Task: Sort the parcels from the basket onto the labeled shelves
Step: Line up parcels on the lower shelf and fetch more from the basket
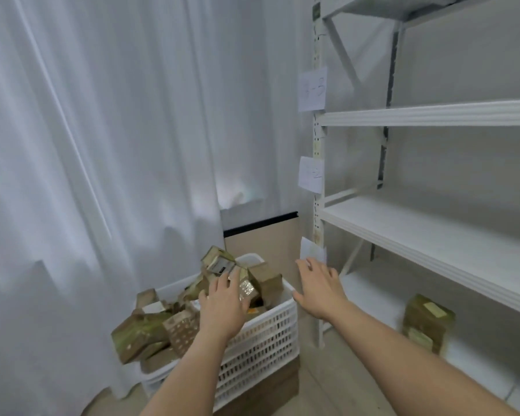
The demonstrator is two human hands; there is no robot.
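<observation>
A white slatted basket (pixel 261 340) stands on the floor at lower centre, heaped with several brown cardboard parcels (pixel 141 331). My left hand (pixel 222 307) reaches over the basket with fingers spread and lies on a tape-wrapped parcel (pixel 248 288) at the top of the heap. My right hand (pixel 318 288) hovers open above the basket's right rim, holding nothing. To the right stands a white metal shelf rack (pixel 433 115). Paper labels (pixel 312 88) hang on its left post, one per level. Two stacked parcels (pixel 427 322) sit on the lowest shelf.
White curtains (pixel 102 145) cover the wall behind and left of the basket. A beige panel with a black top edge (pixel 261 235) stands behind the basket. The middle shelf (pixel 418 232) and the one above it hold nothing in view.
</observation>
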